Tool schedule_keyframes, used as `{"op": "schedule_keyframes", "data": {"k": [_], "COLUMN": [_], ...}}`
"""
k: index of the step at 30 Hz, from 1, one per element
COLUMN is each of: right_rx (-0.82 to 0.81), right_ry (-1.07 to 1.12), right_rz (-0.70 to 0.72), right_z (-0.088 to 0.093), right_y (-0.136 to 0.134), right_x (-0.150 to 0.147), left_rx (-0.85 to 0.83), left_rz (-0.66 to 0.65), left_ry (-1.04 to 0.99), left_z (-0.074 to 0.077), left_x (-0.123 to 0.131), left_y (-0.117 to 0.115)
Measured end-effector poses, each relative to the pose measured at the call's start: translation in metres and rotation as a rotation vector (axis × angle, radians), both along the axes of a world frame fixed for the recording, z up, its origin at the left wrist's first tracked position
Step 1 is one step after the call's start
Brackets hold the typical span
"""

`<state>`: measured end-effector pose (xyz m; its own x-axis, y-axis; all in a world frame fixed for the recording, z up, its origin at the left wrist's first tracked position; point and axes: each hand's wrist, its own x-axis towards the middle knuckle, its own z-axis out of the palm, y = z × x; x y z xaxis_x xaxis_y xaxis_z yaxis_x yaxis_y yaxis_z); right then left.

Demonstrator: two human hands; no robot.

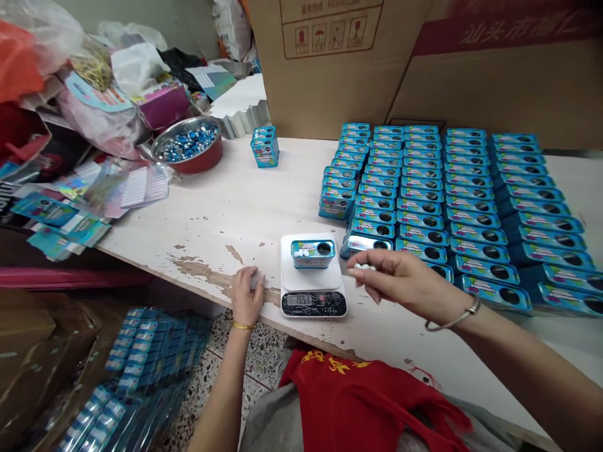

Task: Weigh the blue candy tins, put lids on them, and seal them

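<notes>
A white digital scale [288, 276] with a lit display stands near the table's front edge. On its platform sits a blue tin [311, 260] with a round dark opening on top, and a few white candies [302, 252] lie on the lid. To the right of the scale, my right hand [398, 276] pinches several small white candies [363, 267] between thumb and fingers, above the table and close to the nearest tins. My left hand [247, 294] lies on the table edge left of the scale, open, with its fingers down on the surface and nothing visible in it.
Rows of blue tins [424, 207] cover the table's right side before large cardboard boxes [330, 81]. A small tin group [264, 147] stands at the back. Left are a metal bowl [202, 164] of shiny blue pieces, bags and cards. More tins [146, 345] are below the table.
</notes>
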<state>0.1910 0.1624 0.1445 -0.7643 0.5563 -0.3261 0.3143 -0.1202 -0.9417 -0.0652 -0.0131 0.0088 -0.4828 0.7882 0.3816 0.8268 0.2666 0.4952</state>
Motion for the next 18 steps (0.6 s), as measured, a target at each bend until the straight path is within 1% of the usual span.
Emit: {"op": "schedule_keyframes", "data": {"k": [3,6,9,11,12,14,16,18], "right_rx": [0.139,0.214,0.195,0.141,0.104,0.024,-0.045,-0.103], "right_ry": [0.026,0.036,0.049,0.04,0.033,0.029,0.038,0.054], "right_rz": [0.044,0.098,0.128,0.129,0.122,0.094,0.071,0.059], "right_z": [0.008,0.011,0.012,0.013,0.013,0.013,0.012,0.01], "right_y": [0.015,0.025,0.029,0.029,0.028,0.026,0.023,0.02], "right_x": [-0.026,-0.044,-0.049,-0.048,-0.046,-0.043,-0.042,-0.041], "left_rx": [0.001,-0.001,0.003,0.02,0.035,0.082,0.146,0.194], "left_rz": [0.004,0.013,0.016,0.009,0.001,-0.032,-0.089,-0.168], "left_ry": [0.0,-0.006,-0.016,-0.042,-0.066,-0.11,-0.107,-0.054], "left_z": [-0.001,-0.002,-0.003,0.002,0.007,0.022,0.042,0.063], "left_x": [0.001,0.0,0.0,0.001,0.003,0.01,0.02,0.029], "left_y": [-0.001,-0.001,-0.002,-0.001,0.0,0.007,0.018,0.031]}}
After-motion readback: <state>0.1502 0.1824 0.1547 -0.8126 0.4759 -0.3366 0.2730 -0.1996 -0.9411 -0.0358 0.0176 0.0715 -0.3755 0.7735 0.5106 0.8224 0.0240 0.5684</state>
